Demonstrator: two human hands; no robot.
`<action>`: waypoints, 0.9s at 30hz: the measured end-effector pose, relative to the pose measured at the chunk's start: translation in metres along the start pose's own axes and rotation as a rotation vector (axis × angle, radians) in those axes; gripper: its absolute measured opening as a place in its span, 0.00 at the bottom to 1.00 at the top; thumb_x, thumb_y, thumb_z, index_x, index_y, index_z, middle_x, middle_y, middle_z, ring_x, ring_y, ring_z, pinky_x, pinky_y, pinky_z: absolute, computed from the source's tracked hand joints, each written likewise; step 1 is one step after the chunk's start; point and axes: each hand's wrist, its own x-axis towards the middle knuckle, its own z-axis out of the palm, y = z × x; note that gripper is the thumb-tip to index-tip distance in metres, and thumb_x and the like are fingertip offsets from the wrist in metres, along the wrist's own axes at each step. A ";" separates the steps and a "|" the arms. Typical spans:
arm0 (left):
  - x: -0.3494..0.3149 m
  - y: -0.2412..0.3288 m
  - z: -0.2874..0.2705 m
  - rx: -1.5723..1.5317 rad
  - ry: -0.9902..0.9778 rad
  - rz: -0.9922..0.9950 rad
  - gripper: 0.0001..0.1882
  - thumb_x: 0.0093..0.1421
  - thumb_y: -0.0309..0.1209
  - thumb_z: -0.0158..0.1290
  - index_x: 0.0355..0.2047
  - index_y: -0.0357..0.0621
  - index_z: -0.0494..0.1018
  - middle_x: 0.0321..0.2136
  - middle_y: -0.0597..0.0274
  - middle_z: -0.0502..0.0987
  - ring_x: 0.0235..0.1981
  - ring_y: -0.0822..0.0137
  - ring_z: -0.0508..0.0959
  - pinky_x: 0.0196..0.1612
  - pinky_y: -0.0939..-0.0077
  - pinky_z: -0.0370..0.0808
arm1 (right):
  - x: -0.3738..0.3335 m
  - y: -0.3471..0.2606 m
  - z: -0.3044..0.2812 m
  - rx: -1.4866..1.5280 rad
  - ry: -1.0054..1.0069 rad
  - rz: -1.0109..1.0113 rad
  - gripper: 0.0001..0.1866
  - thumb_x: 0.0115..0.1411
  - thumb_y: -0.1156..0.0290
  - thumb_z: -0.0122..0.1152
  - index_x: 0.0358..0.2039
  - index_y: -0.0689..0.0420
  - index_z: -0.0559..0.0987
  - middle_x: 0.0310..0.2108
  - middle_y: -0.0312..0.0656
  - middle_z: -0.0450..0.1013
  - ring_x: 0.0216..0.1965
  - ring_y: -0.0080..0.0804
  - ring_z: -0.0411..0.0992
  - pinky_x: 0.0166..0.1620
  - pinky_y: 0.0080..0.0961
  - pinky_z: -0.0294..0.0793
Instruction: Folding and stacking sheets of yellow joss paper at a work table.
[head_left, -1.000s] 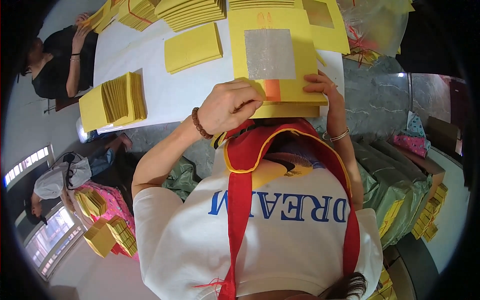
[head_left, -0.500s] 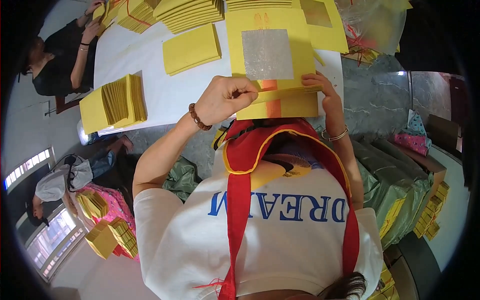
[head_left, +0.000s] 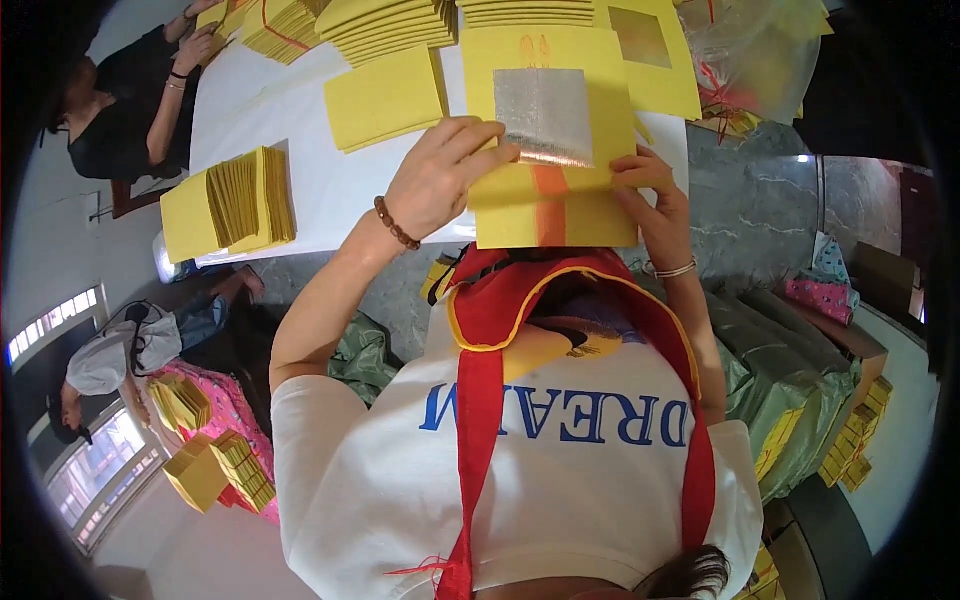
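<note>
A yellow sheet of joss paper (head_left: 610, 95) with a silver foil square lies before me at the table's near edge. Its near part is a yellow band with an orange stripe down the middle, and the foil's lower edge curves up and shines. My left hand (head_left: 440, 175), wearing a brown bead bracelet, has thumb and fingers closed on the paper's left edge, beside the foil. On the opposite edge my right hand (head_left: 655, 200) grips the paper between thumb and fingers. Whether several sheets lie together under my fingers is hard to make out.
Folded yellow stacks stand at the table's left (head_left: 230, 200) and far side (head_left: 390, 30). A flat yellow bundle (head_left: 385, 100) lies left of the foil. A co-worker's hands (head_left: 195, 45) handle yellow paper at far left. A clear plastic bag (head_left: 755, 60) is at the right.
My left hand has moved slightly away from me, its fingers straighter along the paper's edge. The raised layered edge between my hands has come down, and the foil's near edge now bends.
</note>
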 end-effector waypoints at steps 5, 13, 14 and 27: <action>-0.002 0.014 -0.012 0.091 0.072 0.093 0.21 0.49 0.33 0.52 0.45 0.44 0.73 0.43 0.52 0.73 0.41 0.53 0.73 0.45 0.63 0.70 | 0.004 -0.029 0.003 -0.452 0.063 -0.343 0.16 0.44 0.65 0.65 0.36 0.50 0.78 0.52 0.38 0.68 0.59 0.46 0.57 0.59 0.40 0.53; -0.010 0.035 -0.013 -0.302 0.119 -0.161 0.11 0.50 0.27 0.55 0.36 0.40 0.74 0.26 0.55 0.75 0.28 0.56 0.73 0.34 0.68 0.71 | 0.000 -0.039 -0.004 -0.415 -0.183 -0.311 0.10 0.49 0.65 0.61 0.33 0.51 0.79 0.34 0.35 0.76 0.39 0.30 0.73 0.42 0.27 0.59; -0.008 0.035 -0.014 -0.302 0.123 -0.164 0.11 0.50 0.27 0.55 0.36 0.40 0.74 0.26 0.55 0.75 0.28 0.56 0.73 0.34 0.68 0.71 | 0.001 -0.036 -0.004 -0.416 -0.187 -0.313 0.10 0.49 0.65 0.61 0.33 0.51 0.79 0.34 0.35 0.76 0.39 0.30 0.73 0.42 0.27 0.59; 0.012 0.010 0.002 -1.046 0.055 -0.877 0.15 0.61 0.33 0.51 0.44 0.35 0.72 0.30 0.61 0.78 0.28 0.76 0.74 0.32 0.78 0.70 | 0.039 -0.040 0.017 -0.188 0.033 0.040 0.24 0.53 0.70 0.63 0.51 0.58 0.71 0.41 0.46 0.75 0.41 0.28 0.75 0.43 0.21 0.72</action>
